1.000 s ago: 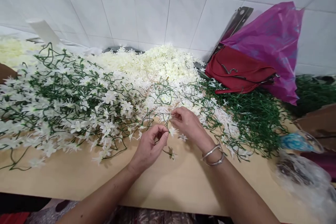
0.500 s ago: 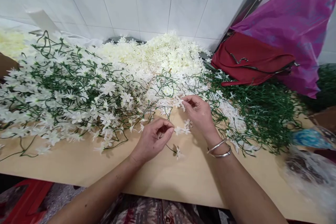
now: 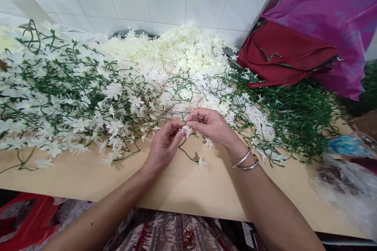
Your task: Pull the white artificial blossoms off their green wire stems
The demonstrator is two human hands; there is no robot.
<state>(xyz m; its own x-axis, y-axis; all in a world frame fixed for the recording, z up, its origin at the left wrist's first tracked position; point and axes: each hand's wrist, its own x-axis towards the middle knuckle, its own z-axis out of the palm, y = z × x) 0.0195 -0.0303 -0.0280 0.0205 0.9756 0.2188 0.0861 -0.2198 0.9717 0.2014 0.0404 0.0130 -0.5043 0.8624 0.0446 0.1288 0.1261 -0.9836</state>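
Above the tabletop, the fingertips of both hands meet at a small white artificial flower [image 3: 186,130]. My left hand [image 3: 163,143] is closed in a pinch on the flower. My right hand [image 3: 213,127], with two metal bangles at the wrist, pinches from the other side; its fingertips overlap the flower and the green stem, so I cannot make out exactly which part they grip. A green stem [image 3: 188,156] curves down from the hands, with another white flower [image 3: 202,162] at its end. One loose white flower [image 3: 209,142] lies just below my right hand.
A large heap of white flowers on green stems [image 3: 79,98] covers the left. Cream blossoms [image 3: 188,49] pile against the tiled wall. To the right are green stems [image 3: 303,121], a red bag [image 3: 282,57], a purple plastic bag [image 3: 332,19] and clear plastic [image 3: 341,192].
My right hand has moved left from the pile, and its fingertips now meet those of my left hand at the flower. My left hand has risen slightly. The view has shifted a little.
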